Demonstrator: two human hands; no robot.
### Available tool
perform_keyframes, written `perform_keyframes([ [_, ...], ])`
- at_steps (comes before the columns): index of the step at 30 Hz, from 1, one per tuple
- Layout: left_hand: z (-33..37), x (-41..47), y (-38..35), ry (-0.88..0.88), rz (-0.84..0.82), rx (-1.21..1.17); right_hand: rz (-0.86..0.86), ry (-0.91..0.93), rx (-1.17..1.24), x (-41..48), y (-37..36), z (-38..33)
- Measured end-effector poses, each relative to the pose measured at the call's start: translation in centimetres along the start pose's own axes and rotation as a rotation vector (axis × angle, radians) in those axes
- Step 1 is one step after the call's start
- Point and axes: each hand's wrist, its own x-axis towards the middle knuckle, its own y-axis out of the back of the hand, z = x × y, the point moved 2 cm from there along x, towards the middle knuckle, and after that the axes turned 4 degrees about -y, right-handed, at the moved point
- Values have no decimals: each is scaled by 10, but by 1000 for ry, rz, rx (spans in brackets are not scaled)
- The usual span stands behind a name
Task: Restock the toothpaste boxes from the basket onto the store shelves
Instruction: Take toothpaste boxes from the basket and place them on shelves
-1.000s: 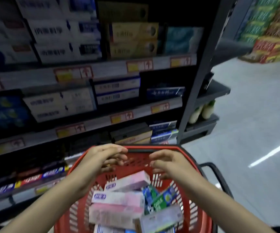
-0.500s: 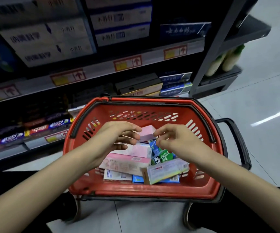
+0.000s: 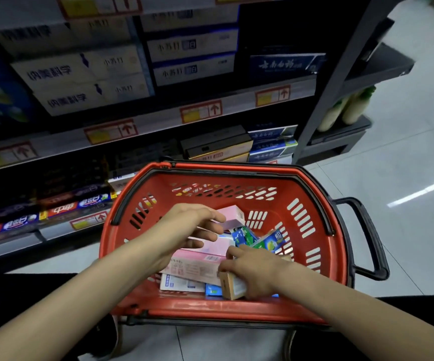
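Note:
A red basket stands low in front of me with several toothpaste boxes in it. My right hand grips the end of a pale box with a tan end flap at the basket's near side. My left hand reaches in over the pile, its fingers fairly straight and lying on a pink box; the thumb sits beneath, over another pink box. Green and blue boxes lie by the right wall. The store shelves rise just behind the basket.
The shelves hold rows of white, blue and dark toothpaste boxes with red-and-yellow price tags along the rails. A black basket handle sticks out on the right. Pale bottles stand on an end shelf; tiled floor lies beyond.
My view has dropped towards the basket. Both hands went down into it; the right hand moved nearer and took hold of the pale box, and the left hand settled on the pink box.

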Motion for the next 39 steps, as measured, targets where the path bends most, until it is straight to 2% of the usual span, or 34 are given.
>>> perform_keyframes([
  [4, 6, -5, 6, -26, 17, -45, 103, -70, -112, -3, 18, -6],
  [7, 11, -7, 16, -43, 47, -100, 279, -202, 19, -17, 52, -1],
  [10, 14, -7, 29, -47, 98, -135, 503, -291, 307, -47, 92, -1],
  [12, 14, -5, 37, -45, 161, -143, 634, -336, 596, -73, 111, 0],
  [17, 4, 2, 54, 10, 407, -230, 919, -163, 1165, -124, 135, -1],
  [19, -5, 1, 57, 95, 374, -298, 922, -92, 1357, -129, 135, -4],
  [22, -9, -2, 56, 172, 217, -496, 905, -39, 1482, -130, 132, -7],
  [26, -2, -8, 47, 74, 56, -606, 879, -6, 1553, -124, 120, 0],
  [35, 8, -7, 48, -70, 189, -636, 870, -37, 1559, -109, 109, 7],
  [39, 9, -9, 47, -119, 198, -650, 854, -20, 1670, -107, 112, 7],
])
